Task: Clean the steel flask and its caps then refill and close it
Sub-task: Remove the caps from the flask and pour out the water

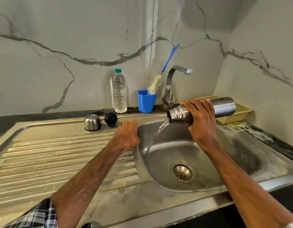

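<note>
My right hand (200,118) grips the steel flask (224,106) around its middle and holds it on its side over the sink basin (224,155). Its open threaded mouth points left, and water streams out of it into the basin. My left hand (127,134) is curled into a loose fist at the basin's left rim and holds nothing. The steel cup cap (92,122) and the black inner cap (111,119) stand side by side at the back of the draining board (52,153).
A clear water bottle (119,92) with a green cap stands by the wall. Next to it, a blue cup (146,101) holds a blue-handled bottle brush (156,83). The tap (173,83) rises behind the basin. A yellow basket (241,112) sits in the right corner.
</note>
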`<action>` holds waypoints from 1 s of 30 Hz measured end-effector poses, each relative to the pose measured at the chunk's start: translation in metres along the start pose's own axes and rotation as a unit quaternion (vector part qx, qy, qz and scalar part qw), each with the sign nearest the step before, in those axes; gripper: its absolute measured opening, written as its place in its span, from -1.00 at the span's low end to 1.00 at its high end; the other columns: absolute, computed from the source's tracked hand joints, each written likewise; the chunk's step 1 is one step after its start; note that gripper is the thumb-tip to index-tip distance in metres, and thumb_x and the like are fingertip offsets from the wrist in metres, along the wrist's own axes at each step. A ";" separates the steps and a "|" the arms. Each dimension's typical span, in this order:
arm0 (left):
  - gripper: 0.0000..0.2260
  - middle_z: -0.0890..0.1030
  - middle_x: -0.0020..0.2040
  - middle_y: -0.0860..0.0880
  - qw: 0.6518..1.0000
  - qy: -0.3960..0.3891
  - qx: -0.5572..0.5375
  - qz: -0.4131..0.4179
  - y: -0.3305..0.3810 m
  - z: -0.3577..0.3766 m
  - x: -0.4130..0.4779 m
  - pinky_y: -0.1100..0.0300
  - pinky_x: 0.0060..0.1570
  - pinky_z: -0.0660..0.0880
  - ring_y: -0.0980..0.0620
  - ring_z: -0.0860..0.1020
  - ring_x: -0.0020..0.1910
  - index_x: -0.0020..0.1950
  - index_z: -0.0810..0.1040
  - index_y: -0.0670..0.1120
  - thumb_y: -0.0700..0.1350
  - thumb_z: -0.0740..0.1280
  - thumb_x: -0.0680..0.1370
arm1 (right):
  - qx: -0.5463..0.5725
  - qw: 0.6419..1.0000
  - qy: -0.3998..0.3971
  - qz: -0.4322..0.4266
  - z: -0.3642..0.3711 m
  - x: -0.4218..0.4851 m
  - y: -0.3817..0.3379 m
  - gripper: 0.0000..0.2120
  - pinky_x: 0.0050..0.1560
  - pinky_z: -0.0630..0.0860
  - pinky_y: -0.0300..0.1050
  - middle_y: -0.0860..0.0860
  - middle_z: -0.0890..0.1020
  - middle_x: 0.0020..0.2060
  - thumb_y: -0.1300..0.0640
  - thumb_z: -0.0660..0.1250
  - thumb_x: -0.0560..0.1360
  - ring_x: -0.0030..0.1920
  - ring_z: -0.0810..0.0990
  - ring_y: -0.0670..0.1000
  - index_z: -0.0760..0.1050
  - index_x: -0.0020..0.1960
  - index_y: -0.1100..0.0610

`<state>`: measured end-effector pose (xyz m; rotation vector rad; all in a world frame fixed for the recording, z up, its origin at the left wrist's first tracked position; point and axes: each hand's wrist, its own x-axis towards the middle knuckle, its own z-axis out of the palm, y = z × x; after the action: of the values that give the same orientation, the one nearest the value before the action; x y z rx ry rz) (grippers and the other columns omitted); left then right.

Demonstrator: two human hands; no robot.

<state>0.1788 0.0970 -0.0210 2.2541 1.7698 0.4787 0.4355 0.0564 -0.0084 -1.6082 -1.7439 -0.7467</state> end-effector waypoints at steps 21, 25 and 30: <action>-0.71 0.60 0.02 -0.13 1.000 -0.006 -0.010 0.005 0.001 -0.002 -0.002 0.04 -0.04 0.63 -0.08 0.62 -0.02 -0.22 0.39 -0.06 -0.30 0.49 0.45 | -0.035 0.998 -0.004 -0.050 -0.001 0.001 -0.004 -0.21 0.56 0.08 0.18 0.11 0.53 0.30 0.38 0.55 0.21 0.39 0.40 0.18 0.46 0.40 0.09; -0.74 0.61 0.01 -0.13 1.000 -0.003 -0.008 0.002 0.002 -0.003 -0.004 0.06 -0.04 0.63 -0.08 0.62 -0.03 -0.18 0.42 -0.10 -0.30 0.49 0.46 | -0.043 0.997 -0.009 -0.067 -0.001 0.003 -0.009 -0.21 0.56 0.08 0.19 0.11 0.53 0.29 0.39 0.55 0.21 0.38 0.41 0.18 0.46 0.41 0.09; -0.77 0.59 0.05 -0.13 1.000 -0.004 -0.014 -0.003 0.004 -0.004 -0.006 0.06 -0.02 0.63 -0.09 0.61 -0.01 -0.06 0.44 -0.12 -0.29 0.48 0.48 | -0.056 0.994 -0.015 -0.092 -0.006 0.009 -0.010 -0.22 0.51 0.18 0.25 0.14 0.55 0.27 0.35 0.59 0.19 0.35 0.44 0.21 0.48 0.37 0.10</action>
<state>0.1794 0.0903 -0.0170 2.2286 1.7550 0.4887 0.4255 0.0568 0.0022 -1.5509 -1.9215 -0.9268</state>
